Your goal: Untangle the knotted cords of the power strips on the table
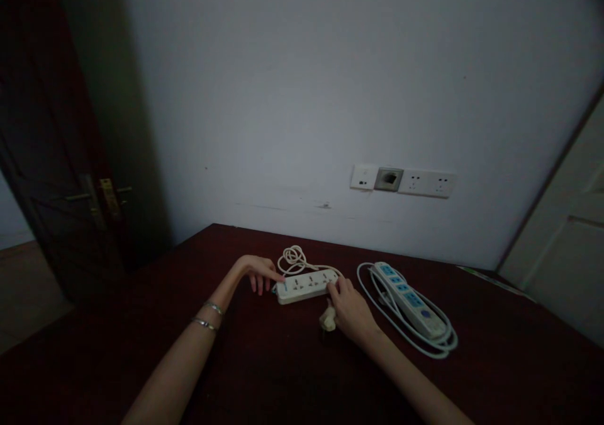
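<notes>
A white power strip (306,286) with several sockets lies on the dark red table, its long side facing me. My left hand (261,272) reaches its left end, one finger stretched onto the top by a small blue part, the other fingers hanging loosely apart beside it. At the right end, my right hand (349,305) has its fingers closed on the strip's edge. The strip's pale cord (295,259) lies in loops behind it. Just left of my right hand sits the cord's plug (328,317), partly covered by that hand.
To the right lies a second power strip (410,299) with blue sockets, its white cord coiled around it. Wall sockets (427,184) sit above the back edge of the table (264,368). A dark door (51,129) stands at the left, a pale door (566,223) at the right.
</notes>
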Demonstrator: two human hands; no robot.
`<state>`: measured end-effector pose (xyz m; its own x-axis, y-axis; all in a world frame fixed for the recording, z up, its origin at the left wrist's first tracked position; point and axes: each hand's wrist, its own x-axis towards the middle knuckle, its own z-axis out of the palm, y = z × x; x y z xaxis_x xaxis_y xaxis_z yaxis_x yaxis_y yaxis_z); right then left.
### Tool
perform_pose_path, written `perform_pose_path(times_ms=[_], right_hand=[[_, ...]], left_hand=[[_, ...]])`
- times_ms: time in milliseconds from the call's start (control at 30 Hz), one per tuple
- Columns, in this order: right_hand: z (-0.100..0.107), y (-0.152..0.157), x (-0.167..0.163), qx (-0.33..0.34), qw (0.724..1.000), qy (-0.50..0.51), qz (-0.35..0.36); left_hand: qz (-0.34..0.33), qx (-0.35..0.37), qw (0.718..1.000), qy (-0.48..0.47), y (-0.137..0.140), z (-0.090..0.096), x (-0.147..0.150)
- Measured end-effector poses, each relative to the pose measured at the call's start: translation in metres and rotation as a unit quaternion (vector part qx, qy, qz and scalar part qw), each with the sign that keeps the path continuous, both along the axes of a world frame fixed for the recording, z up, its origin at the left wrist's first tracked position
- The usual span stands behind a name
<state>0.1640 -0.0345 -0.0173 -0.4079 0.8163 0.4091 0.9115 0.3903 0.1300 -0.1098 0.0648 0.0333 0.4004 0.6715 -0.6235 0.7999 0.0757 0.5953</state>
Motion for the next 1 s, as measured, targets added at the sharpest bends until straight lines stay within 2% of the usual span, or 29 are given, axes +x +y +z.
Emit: perform_pose_path(times_ms=[67,200,333,567,633,667,767,800,900,1000], right_hand=[[0.002,0.001,0.002,-0.013,1.0,0.008,0.004],[0.011,0.001,0.003,-0.049,0.998,0.018,0.039],[0.027,0.002,-0.003,-0.096,0.988,0.117,0.031],[0.065,0.022,-0.022,-0.136,0.956,0.258,0.034],[0.078,0.027,-0.024,-0.174,0.917,0.352,0.075],[0.084,0.029,-0.025,-0.197,0.881,0.416,0.105],[0.1,0.033,-0.026,-0.238,0.747,0.595,0.176],[0.104,0.033,-0.026,-0.236,0.718,0.629,0.182],[0.112,0.034,-0.025,-0.223,0.665,0.69,0.18],[0.114,0.035,-0.023,-0.207,0.639,0.72,0.173]], left_hand=[[-0.043,-0.015,0.998,0.038,-0.003,0.001,0.008],[-0.053,0.015,0.995,0.081,-0.003,-0.005,0.025],[-0.07,0.044,0.992,0.093,-0.003,-0.01,0.033],[-0.085,0.053,0.991,0.083,-0.005,-0.007,0.031],[-0.083,0.057,0.992,0.078,-0.006,-0.002,0.029],[-0.08,0.063,0.992,0.075,-0.006,0.001,0.028],[-0.059,0.123,0.989,0.064,-0.007,0.011,0.027],[-0.047,0.159,0.984,0.058,-0.007,0.015,0.027],[-0.004,0.279,0.96,0.035,-0.006,0.023,0.033],[0.023,0.339,0.94,0.014,-0.006,0.024,0.038]])
